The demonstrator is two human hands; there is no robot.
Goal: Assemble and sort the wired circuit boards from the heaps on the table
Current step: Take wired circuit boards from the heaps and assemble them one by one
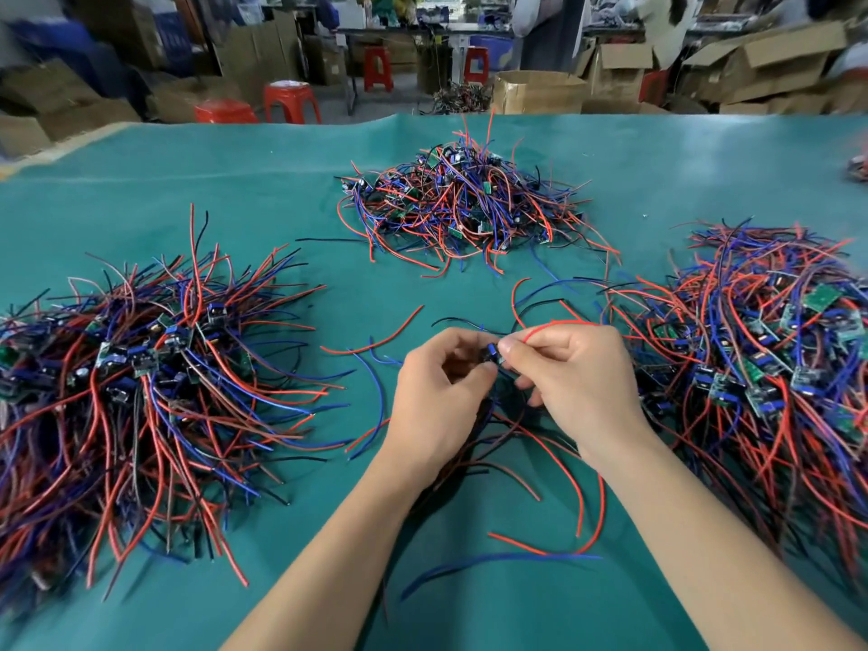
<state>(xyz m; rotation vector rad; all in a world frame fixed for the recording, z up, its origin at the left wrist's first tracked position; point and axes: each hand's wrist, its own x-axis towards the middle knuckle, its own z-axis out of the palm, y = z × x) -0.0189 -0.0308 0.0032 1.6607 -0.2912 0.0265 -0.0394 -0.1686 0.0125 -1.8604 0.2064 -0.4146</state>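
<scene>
Green-clothed table [188,190], both hands [498,364] pinching one wired board [494,357], three heaps around

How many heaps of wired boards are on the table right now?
3 full heaps: left heap, far middle heap, right heap. A possible fourth is cut off at the right edge.

Both hands, left hand [439,385] and right hand [570,373], pinch one small wired board [493,357] between three heaps.

Small board [493,357] pinched btwn my fingers, wires trailing down, three heaps: left [141,368], far centre [465,204], right [770,350]
</scene>
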